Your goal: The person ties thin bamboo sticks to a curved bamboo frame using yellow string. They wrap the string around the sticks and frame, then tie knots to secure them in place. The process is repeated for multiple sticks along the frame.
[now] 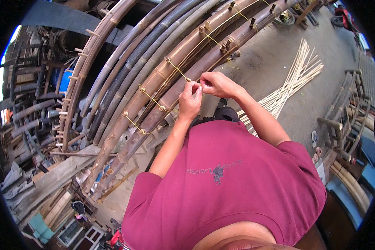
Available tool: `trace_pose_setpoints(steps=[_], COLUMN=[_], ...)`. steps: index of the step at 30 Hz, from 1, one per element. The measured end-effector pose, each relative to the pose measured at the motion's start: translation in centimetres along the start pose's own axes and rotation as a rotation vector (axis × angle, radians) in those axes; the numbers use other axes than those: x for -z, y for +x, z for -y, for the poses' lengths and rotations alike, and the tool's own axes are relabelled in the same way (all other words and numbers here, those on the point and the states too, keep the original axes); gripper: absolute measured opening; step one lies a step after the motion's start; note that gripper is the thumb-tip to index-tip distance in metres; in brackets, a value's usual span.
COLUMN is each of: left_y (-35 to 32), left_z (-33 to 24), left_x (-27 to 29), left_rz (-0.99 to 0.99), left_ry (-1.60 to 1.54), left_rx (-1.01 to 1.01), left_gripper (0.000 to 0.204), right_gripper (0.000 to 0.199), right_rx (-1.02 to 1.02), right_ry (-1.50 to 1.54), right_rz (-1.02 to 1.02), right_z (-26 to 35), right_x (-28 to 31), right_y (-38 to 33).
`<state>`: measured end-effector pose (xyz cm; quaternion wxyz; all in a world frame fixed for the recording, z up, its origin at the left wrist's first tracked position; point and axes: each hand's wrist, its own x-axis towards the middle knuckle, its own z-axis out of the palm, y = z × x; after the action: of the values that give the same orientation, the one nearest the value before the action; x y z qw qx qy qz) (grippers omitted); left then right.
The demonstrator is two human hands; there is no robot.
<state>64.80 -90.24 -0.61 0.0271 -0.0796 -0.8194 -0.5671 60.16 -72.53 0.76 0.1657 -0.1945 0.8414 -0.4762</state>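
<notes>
Our left hand [190,101] and right hand [219,84] meet over the nearer brown bamboo pole [171,96], fingers pinched together, apparently on the thin yellow cord's [178,68] end, likely keeping it taut. Cord crosses to a parallel brown pole [154,76], looped around a short peg [168,60].

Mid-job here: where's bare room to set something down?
The floor looks mostly bare in two patches: between the tied brown poles and the pale strips, and between those strips and the bamboo frame at right. Crowded: left of the left hand and right hand, where poles lie close together.
</notes>
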Motion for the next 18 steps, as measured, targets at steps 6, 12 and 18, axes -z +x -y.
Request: trace_pose_setpoints(steps=[6,12,18], left_y=[-1.6,-1.3,0.7], left_z=[0.1,-2.7,-2.3], left_x=[-1.0,1.1,3.6], left_rz=[-0.15,-0.084,0.099], left_ry=[-0.338,-0.02,0.25], left_rx=[0.251,0.211,-0.121], left_gripper=[0.014,0.011,0.011], right_gripper=[0.027,0.019,0.019], right_rx=[0.088,0.204,0.267], right_ry=[0.056,0.11,0.035], right_rz=[0.078,-0.016,0.106], right_z=[-1.3,-0.2,0.5], right_x=[-0.8,-1.2,-0.4], right_y=[0.7,0.7,2.0])
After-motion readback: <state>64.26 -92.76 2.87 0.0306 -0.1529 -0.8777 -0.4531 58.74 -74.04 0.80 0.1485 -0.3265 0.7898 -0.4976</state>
